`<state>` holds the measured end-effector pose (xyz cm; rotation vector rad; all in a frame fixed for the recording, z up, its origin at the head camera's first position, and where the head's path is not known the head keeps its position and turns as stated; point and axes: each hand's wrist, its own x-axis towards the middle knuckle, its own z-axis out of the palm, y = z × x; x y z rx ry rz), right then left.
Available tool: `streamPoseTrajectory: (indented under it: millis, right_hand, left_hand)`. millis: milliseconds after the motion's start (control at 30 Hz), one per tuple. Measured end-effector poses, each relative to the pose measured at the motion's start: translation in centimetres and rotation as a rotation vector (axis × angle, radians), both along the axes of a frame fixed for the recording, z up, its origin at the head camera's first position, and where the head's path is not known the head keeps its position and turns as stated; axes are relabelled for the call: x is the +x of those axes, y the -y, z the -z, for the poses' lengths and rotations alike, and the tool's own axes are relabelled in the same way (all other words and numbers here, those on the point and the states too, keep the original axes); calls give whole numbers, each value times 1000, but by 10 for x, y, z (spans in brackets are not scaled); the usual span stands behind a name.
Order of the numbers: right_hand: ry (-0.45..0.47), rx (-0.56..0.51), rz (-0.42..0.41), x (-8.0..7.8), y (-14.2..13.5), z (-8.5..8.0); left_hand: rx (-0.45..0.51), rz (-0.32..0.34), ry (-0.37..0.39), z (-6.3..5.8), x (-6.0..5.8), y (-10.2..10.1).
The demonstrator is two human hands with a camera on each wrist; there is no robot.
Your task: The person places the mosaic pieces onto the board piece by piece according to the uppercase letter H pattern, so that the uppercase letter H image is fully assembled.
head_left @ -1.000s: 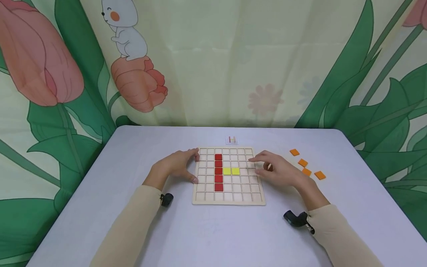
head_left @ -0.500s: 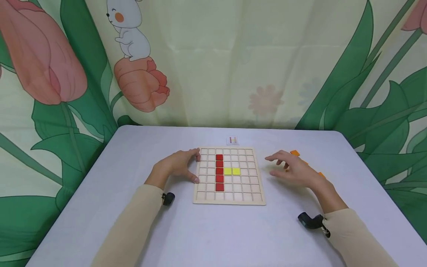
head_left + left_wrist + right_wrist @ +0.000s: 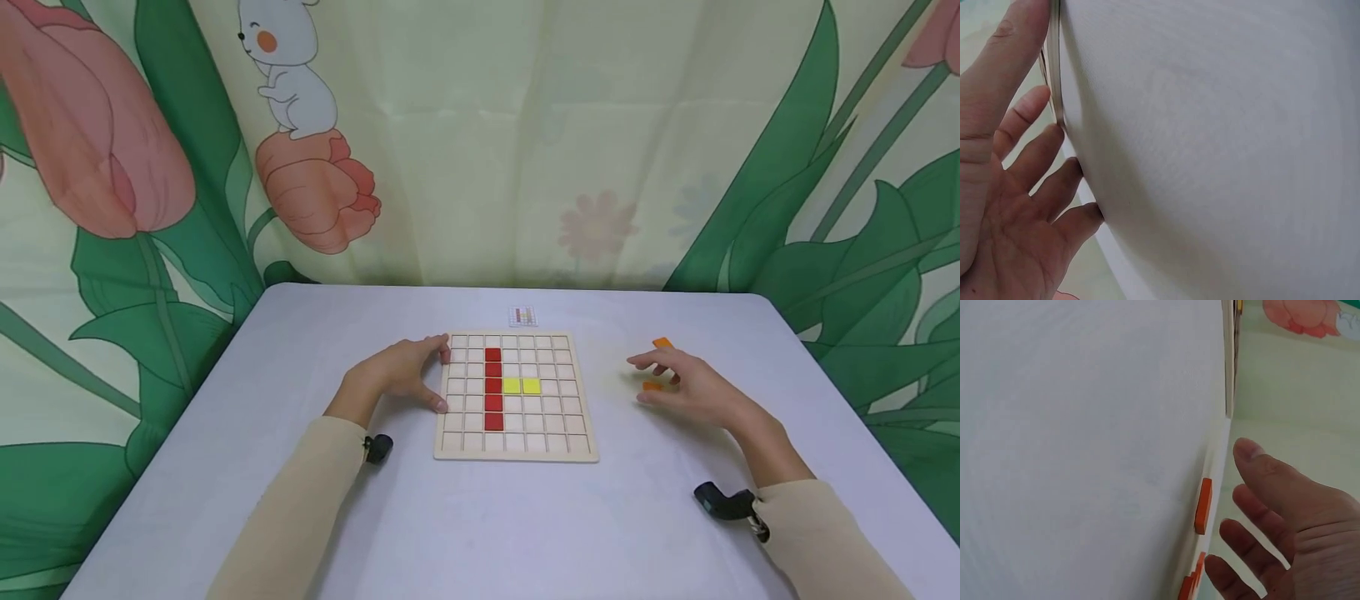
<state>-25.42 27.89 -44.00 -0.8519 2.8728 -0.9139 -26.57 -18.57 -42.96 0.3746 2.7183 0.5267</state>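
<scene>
A square wooden grid board lies on the table in the head view. Several red tiles form a column in it, with two yellow tiles side by side to the right of the column's middle. My left hand touches the board's left edge, thumb lower and fingertips at the far corner. My right hand hovers right of the board with fingers spread, over the loose orange tiles. In the right wrist view, orange tiles lie on the table near its fingertips; others are hidden beneath the hand in the head view.
Behind the board lies a small card printed with a coloured grid pattern. The white table ends at a patterned curtain. One orange tile shows just beyond the right hand's fingers.
My right hand has moved from the board's right edge rightward to the orange tiles, now covering most of them. My left hand stays at the board's edge.
</scene>
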Motion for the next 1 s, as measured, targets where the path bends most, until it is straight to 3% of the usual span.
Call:
streamPoseTrajectory:
  millis: [500, 800, 1000]
  right_hand:
    - [48, 115, 42, -5, -14, 8]
    - [-49, 112, -61, -9, -16, 11]
    - [-48, 84, 23, -4, -12, 6]
  left_hand:
    - [-4, -5, 1, 2, 0, 3]
    - [4, -2, 0, 4, 0, 2]
    - [7, -9, -3, 1, 1, 0]
